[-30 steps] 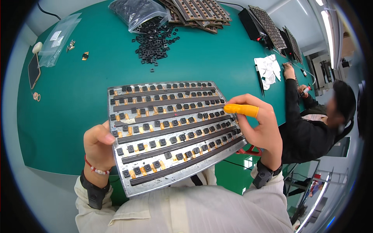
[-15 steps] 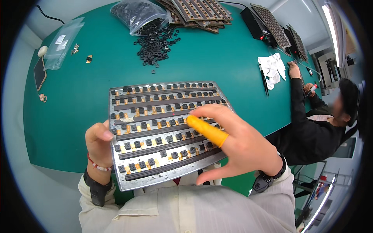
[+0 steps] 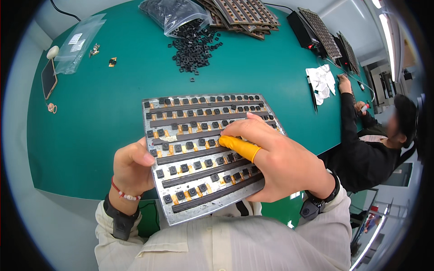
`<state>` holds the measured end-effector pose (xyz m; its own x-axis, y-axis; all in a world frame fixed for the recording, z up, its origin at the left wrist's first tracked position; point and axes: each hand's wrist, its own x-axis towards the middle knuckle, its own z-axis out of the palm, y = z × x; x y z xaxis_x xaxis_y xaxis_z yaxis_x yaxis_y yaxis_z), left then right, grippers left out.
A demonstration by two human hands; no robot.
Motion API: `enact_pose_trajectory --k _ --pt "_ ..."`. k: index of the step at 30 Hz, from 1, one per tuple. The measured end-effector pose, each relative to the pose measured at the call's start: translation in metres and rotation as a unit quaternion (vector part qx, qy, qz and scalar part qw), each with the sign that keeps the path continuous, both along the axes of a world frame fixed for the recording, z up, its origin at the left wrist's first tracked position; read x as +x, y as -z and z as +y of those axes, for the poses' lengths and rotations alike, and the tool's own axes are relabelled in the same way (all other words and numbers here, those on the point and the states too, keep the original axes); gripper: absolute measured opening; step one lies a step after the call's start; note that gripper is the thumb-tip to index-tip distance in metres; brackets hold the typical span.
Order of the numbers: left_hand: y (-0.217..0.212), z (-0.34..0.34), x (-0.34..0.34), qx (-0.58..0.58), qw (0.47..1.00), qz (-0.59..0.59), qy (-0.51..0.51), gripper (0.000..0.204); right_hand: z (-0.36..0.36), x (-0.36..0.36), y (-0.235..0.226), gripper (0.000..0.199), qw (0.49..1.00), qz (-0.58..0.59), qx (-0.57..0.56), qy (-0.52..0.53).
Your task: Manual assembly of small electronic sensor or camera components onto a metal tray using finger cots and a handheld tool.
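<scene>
A flat metal tray, tilted toward me, carries rows of small black square camera-like modules on orange flex strips, with dark bars between the rows. My left hand grips its left edge, thumb on top and fingers mostly hidden beneath. Over the right side lies my right hand, the index finger in a yellow finger cot. That fingertip presses among the modules near the middle, another fingertip beside it. The right thumb tucks under the near edge, so this hand closes round the tray; its other fingers are partly hidden.
Loose black square pieces spill from a clear bag beyond the tray. Stacked loaded trays stand behind. A phone and plastic bag lie left. Tweezers, white tissue and a co-worker are right.
My right thumb has drawn in under the tray's near edge, and the covered fingertip presses down with a bend. Tray and hands sit slightly farther right in the view.
</scene>
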<state>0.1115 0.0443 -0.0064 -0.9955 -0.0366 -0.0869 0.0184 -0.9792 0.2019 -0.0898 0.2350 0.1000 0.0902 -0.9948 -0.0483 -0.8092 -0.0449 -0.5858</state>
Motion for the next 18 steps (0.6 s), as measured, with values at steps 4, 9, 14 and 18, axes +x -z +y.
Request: enact_pose_trajectory --k 4,9,14,18 --pt "-0.0016 0.0009 0.0005 -0.02 0.999 -0.028 -0.001 0.07 0.0004 -0.0003 0.0036 0.077 1.0 -0.005 -0.009 -0.014" --pt "-0.0012 0.001 0.0003 -0.023 0.999 -0.035 0.0 0.07 -0.0042 -0.001 0.0024 0.077 1.0 -0.009 -0.008 -0.018" --pt "-0.0013 -0.0019 -0.0019 -0.012 1.0 -0.005 0.002 0.069 -0.0008 -0.002 0.0021 0.077 1.0 -0.02 0.0 0.0" --pt "0.0004 -0.001 -0.0017 -0.006 1.0 0.013 -0.001 0.069 0.005 0.0021 -0.0037 0.077 0.999 0.031 -0.019 0.0"
